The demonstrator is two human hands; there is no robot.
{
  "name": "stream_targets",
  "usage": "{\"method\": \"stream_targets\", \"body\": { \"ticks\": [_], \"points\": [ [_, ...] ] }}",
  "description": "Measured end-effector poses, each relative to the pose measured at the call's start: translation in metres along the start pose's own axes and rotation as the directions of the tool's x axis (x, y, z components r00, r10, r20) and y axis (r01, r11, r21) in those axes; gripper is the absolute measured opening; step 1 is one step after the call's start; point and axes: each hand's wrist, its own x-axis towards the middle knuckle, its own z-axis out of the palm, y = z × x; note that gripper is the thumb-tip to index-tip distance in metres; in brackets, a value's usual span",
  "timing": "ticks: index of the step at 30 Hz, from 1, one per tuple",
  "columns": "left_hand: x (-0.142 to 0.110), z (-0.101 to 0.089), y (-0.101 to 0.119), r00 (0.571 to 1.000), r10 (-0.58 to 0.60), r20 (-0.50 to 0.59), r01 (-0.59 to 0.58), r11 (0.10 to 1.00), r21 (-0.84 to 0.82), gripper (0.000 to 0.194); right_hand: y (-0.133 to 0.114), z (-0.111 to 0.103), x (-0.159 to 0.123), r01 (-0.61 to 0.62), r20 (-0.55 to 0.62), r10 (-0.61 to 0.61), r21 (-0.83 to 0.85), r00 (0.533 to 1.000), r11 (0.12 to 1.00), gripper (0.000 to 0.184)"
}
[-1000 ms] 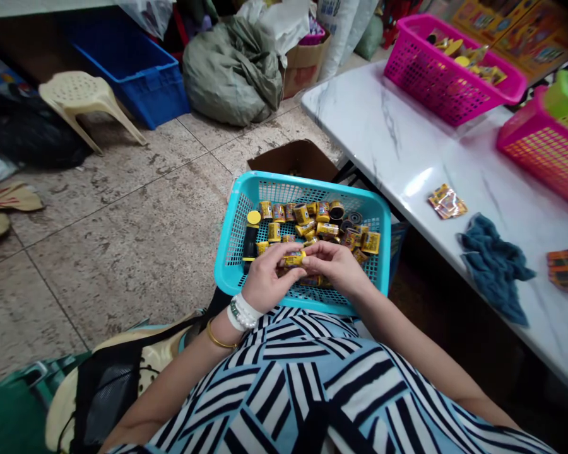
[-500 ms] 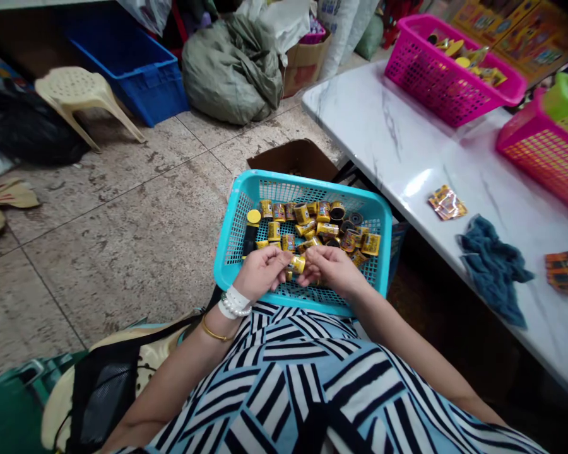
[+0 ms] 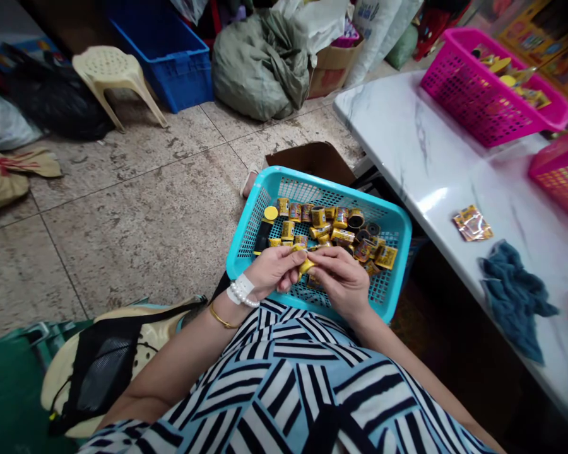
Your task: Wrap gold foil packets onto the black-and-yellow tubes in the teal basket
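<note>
Between my two hands is a small yellow cylindrical piece (image 3: pixel 305 265), partly covered by fingers. My left hand (image 3: pixel 275 270) is closed on it from the left, thumb on top. My right hand (image 3: pixel 343 277) pinches at its right side, fingertips pressed together. Both hands are over the near edge of a turquoise plastic basket (image 3: pixel 239 243) on my lap. Inside lie several small yellow printed cylinders (image 3: pixel 318 217), some showing dark round ends. A black piece with a yellow round top (image 3: pixel 271 213) stands at the basket's left side.
To the right, a white marbled table (image 3: pixel 392 120) bears a pink basket (image 3: pixel 483 94) of yellow parts, printed stickers (image 3: pixel 472 223) and a blue cloth (image 3: pixel 518 296). A cardboard box (image 3: pixel 312 161) stands beyond my basket. Farther off are a plastic stool (image 3: pixel 111 69), blue crate (image 3: pixel 184 72) and grey-green sack (image 3: pixel 260 69).
My view has shifted, so the surroundings sit farther right. My right hand has come over to the yellow piece, its fingers now against it, and the piece appears tilted.
</note>
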Motion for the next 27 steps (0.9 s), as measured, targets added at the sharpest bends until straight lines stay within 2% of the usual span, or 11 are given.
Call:
{"method": "stream_targets", "body": {
  "ticks": [4, 10, 16, 19, 21, 22, 24, 25, 27],
  "points": [
    [0.000, 0.000, 0.001, 0.998, -0.032, 0.047, 0.034, 0.999, -0.034, 0.053, 0.000, 0.000, -0.003, 0.126, -0.024, -0.128, -0.079, 0.991, 0.989, 0.023],
    [-0.003, 0.003, -0.001, 0.998, -0.040, 0.040, 0.040, 0.999, -0.006, 0.055, -0.004, 0.000, -0.004, 0.238, 0.003, -0.240, -0.131, 0.971, 0.962, 0.032],
    [-0.005, 0.013, -0.002, 0.997, -0.054, 0.056, 0.053, 0.998, 0.025, 0.057, -0.009, -0.004, -0.006, 0.327, 0.019, -0.330, -0.195, 0.944, 0.925, 0.029],
    [-0.009, 0.019, 0.001, 0.998, -0.063, 0.000, 0.063, 0.987, 0.147, 0.056, -0.011, -0.018, -0.006, 0.349, 0.049, -0.352, -0.313, 0.935, 0.884, 0.032],
    [-0.010, 0.020, 0.001, 0.997, 0.033, -0.070, -0.011, 0.957, 0.292, 0.063, -0.011, -0.040, -0.004, 0.297, 0.057, -0.303, -0.434, 0.951, 0.850, 0.042],
    [-0.011, 0.019, 0.000, 0.992, 0.115, -0.061, -0.080, 0.908, 0.410, 0.064, -0.011, -0.056, -0.001, 0.250, 0.027, -0.275, -0.514, 0.961, 0.821, 0.045],
    [-0.012, 0.018, -0.001, 0.968, 0.245, 0.048, -0.213, 0.705, 0.676, 0.055, -0.013, -0.095, 0.002, 0.090, -0.118, -0.237, -0.695, 0.964, 0.713, 0.041],
    [-0.014, 0.018, -0.002, 0.954, 0.278, 0.111, -0.261, 0.591, 0.763, 0.050, -0.014, -0.118, 0.003, -0.028, -0.219, -0.226, -0.774, 0.949, 0.633, 0.039],
    [-0.019, 0.021, -0.001, 0.932, 0.280, 0.230, -0.329, 0.384, 0.863, 0.036, -0.014, -0.166, 0.000, -0.319, -0.426, -0.198, -0.853, 0.883, 0.414, 0.045]
  ]
}}
